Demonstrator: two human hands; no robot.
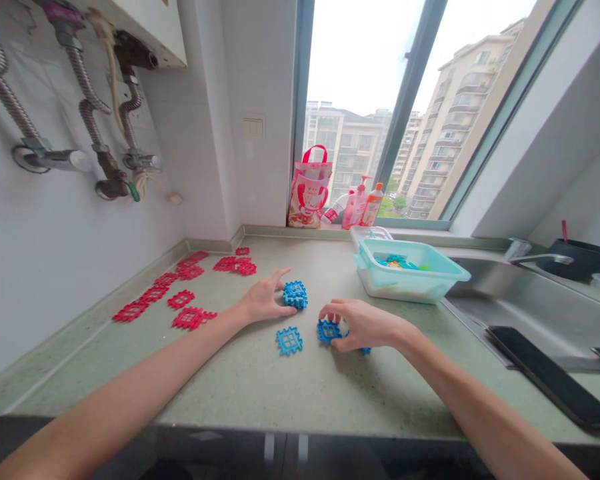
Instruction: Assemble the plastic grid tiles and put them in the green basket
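At six o'clock, just below centre, holds a blue stack [295, 295] of lattice pieces in the left hand [264, 300], with thumb against the near side and index finger extended. Toward five, grips a blue square [328, 331] between thumb and fingers of the right hand [359, 325]. Has a loose blue piece [289, 341] flat at six, nearer the body, red pieces [181, 299] between eight and nine, and a teal tub [405, 291] at half past three, beside the sink [520, 303].

Both hands [265, 301] low — fingers curled [333, 311]
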